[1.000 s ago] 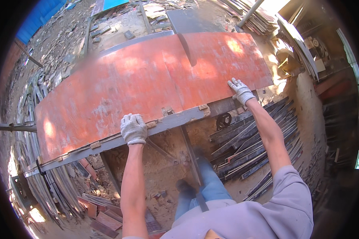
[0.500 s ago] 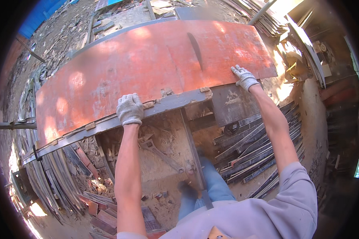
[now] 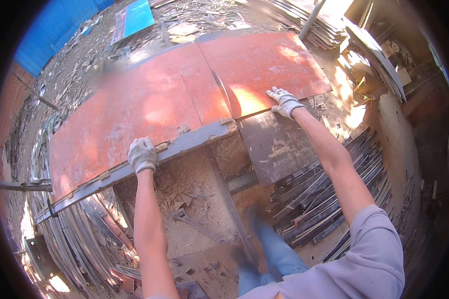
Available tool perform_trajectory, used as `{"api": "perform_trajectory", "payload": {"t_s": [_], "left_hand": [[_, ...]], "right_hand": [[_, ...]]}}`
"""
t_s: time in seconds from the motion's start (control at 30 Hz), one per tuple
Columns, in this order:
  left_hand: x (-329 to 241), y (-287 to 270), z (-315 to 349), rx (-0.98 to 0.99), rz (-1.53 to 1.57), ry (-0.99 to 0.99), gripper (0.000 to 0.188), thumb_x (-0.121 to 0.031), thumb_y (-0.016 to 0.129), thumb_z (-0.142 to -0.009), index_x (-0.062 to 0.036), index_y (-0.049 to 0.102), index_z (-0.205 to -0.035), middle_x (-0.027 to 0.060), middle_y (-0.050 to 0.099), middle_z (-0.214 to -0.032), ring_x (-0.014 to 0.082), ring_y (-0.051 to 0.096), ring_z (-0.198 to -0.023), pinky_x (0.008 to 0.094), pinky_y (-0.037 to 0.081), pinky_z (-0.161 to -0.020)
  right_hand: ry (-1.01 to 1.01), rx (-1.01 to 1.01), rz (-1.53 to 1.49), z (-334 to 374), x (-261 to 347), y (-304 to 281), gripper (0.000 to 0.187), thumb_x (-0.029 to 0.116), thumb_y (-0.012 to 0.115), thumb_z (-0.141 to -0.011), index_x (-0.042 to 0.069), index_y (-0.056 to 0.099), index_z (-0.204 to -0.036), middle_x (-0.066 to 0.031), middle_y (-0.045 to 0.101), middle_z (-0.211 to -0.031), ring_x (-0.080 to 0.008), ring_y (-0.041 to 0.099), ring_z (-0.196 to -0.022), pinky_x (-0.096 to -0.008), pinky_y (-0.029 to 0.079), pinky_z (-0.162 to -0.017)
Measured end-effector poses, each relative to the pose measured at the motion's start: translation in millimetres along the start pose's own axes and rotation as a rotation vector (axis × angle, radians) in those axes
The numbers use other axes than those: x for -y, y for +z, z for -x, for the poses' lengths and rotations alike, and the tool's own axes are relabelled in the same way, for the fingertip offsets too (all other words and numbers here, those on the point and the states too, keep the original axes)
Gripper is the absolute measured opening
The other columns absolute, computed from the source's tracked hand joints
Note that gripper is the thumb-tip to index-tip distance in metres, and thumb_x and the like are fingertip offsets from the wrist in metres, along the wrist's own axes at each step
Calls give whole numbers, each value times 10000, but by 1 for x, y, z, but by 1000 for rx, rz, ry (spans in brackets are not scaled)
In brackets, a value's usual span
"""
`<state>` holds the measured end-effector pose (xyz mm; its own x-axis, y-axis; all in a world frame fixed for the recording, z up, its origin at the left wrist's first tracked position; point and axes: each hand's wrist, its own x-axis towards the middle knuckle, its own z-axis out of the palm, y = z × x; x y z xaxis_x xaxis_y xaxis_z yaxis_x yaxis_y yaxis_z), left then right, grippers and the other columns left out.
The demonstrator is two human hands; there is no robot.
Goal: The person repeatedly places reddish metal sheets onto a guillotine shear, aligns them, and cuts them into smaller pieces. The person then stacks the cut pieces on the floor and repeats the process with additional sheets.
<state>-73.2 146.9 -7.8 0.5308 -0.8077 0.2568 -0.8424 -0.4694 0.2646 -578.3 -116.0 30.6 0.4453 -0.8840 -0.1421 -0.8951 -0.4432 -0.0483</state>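
Observation:
A large red sheet of board lies on a worktable, parted by a line into a left red panel [image 3: 129,97] and a right red panel [image 3: 264,60]. The gap between them widens toward the near edge. My left hand [image 3: 142,153], in a grey-white knit glove, has its fingers curled at the left panel's near edge, above the grey metal rail [image 3: 189,141]. My right hand [image 3: 286,102], gloved alike, lies open with fingers spread on the right panel near its front edge. Below that hand is a dark brown board [image 3: 279,144] with pale scuffs.
Dark strips [image 3: 324,192] are stacked under the right arm, and long thin strips [image 3: 75,239] lie at the left. A wrench-like metal tool [image 3: 197,226] lies among the scraps below. A metal leg [image 3: 229,204] stands before my legs. Debris covers the far ground, by a blue wall [image 3: 55,37].
The short dark slit in the red sheet now shows as a line running to both edges, and the right panel is turned slightly away. Both hands appear further left; the view has shifted too.

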Motion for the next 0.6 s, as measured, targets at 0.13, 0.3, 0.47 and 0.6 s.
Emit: {"api": "perform_trajectory", "payload": {"t_s": [0.13,0.3,0.47,0.6], "left_hand": [[-4,-13,17,-44,-16,9,331,-293,510,-1015,-53,726,-939,157,701,-1041,362,638,-1040,483,512,-926],[-25,-8,55,-37,42,60,306,-280,561,-1009,-42,743,-1070,152,714,-1112,354,639,-1081,465,515,-953],[-15,-37,138,18,3,12,278,-269,580,-1003,-45,738,-1048,144,716,-1138,346,643,-1106,476,518,-954],[-12,-52,197,9,34,12,236,-248,590,-994,-55,726,-998,150,718,-1145,357,643,-1105,481,520,-968]], "right_hand": [[652,-575,-374,-5,-90,27,966,403,816,-810,43,380,-1593,-242,454,-1600,-353,449,-1483,-447,401,-1191],[1191,-607,-914,-44,-276,78,1025,708,823,-756,-69,608,-1389,-193,674,-1335,-301,707,-1077,-430,559,-917],[1206,-633,-1139,-78,-234,105,926,533,904,-780,-71,579,-1402,-133,630,-1381,-257,612,-1157,-417,522,-963],[999,-565,-1657,32,-236,97,663,400,858,-854,-3,639,-1332,-117,677,-1325,-271,651,-1161,-405,536,-983]]}}
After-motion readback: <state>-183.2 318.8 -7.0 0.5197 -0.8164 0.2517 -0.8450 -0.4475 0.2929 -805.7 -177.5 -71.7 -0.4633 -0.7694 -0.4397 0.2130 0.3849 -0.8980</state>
